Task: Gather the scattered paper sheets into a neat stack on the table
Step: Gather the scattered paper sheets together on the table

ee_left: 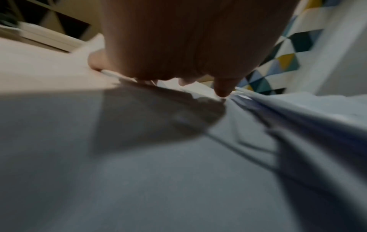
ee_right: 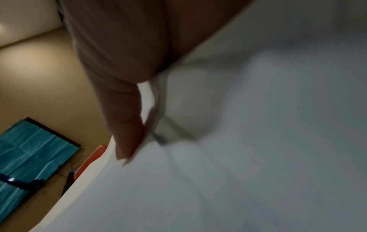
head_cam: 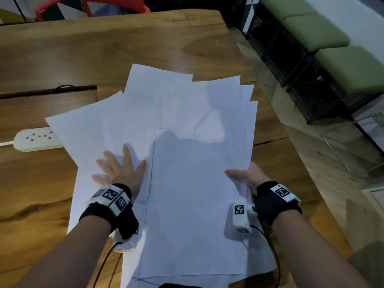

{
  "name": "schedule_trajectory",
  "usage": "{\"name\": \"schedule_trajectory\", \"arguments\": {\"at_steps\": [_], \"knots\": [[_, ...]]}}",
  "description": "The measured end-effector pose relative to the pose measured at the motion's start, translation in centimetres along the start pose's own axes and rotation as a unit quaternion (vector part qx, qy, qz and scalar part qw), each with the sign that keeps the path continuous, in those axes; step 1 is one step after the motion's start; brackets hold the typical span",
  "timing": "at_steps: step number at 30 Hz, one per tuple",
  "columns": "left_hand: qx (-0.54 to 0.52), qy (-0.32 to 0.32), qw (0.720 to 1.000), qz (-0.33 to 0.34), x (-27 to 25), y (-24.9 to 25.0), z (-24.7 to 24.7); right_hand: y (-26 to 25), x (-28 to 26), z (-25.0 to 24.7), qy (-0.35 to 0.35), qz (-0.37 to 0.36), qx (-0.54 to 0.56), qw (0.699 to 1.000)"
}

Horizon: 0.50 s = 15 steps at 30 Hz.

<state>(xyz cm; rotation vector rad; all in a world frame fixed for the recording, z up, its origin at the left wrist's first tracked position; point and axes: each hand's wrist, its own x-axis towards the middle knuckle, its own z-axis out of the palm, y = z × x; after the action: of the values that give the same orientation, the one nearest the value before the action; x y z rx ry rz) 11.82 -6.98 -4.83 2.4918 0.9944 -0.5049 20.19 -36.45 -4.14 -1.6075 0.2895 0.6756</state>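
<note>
Several white paper sheets (head_cam: 187,152) lie fanned and overlapping on the wooden table (head_cam: 104,48); the nearest sheets reach the table's front edge. My left hand (head_cam: 120,169) rests flat on the left side of the pile, fingers spread and straight. The left wrist view shows this left hand (ee_left: 178,47) pressing fingertips onto the paper (ee_left: 139,172). My right hand (head_cam: 247,175) holds the right edge of the pile, thumb on top and fingers hidden beneath the sheets. Seen from the right wrist, the right hand's (ee_right: 123,94) thumb lies along the lifted paper (ee_right: 258,141).
A white power strip (head_cam: 35,140) lies at the left, one end under a sheet. A cable slot (head_cam: 62,90) cuts the table behind it. A red chair (head_cam: 91,7) stands at the far side. Green-cushioned black crates (head_cam: 332,65) line the floor to the right.
</note>
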Motion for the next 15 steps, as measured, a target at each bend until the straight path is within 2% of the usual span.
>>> {"name": "schedule_trajectory", "arguments": {"at_steps": [3, 6, 7, 9, 11, 14, 15], "knots": [[-0.015, -0.04, 0.996, 0.083, -0.5, 2.2, 0.3, 0.2, 0.0, -0.2, -0.001, -0.011, -0.009, 1.0], [-0.109, 0.022, 0.984, 0.139, 0.8, 1.6, -0.8, 0.5, -0.1, -0.4, -0.008, -0.014, 0.001, 1.0], [-0.178, 0.046, 0.974, 0.135, 1.3, 1.2, -1.4, 0.5, -0.1, -0.4, -0.005, -0.012, 0.005, 1.0], [-0.283, 0.065, 0.953, 0.083, 1.7, 0.7, -2.4, 0.3, 0.0, -0.2, -0.002, -0.015, 0.016, 1.0], [-0.319, 0.033, 0.946, 0.042, 1.2, 1.7, -2.7, 0.0, 0.0, 0.2, -0.005, -0.006, 0.049, 0.999], [-0.378, -0.049, 0.922, 0.065, -0.2, 4.2, -2.0, -0.1, -0.1, 0.4, -0.012, 0.002, 0.069, 0.998], [-0.392, -0.053, 0.916, 0.073, -0.3, 4.7, -1.8, 0.0, 0.0, 0.4, -0.01, 0.005, 0.06, 0.998]]}}
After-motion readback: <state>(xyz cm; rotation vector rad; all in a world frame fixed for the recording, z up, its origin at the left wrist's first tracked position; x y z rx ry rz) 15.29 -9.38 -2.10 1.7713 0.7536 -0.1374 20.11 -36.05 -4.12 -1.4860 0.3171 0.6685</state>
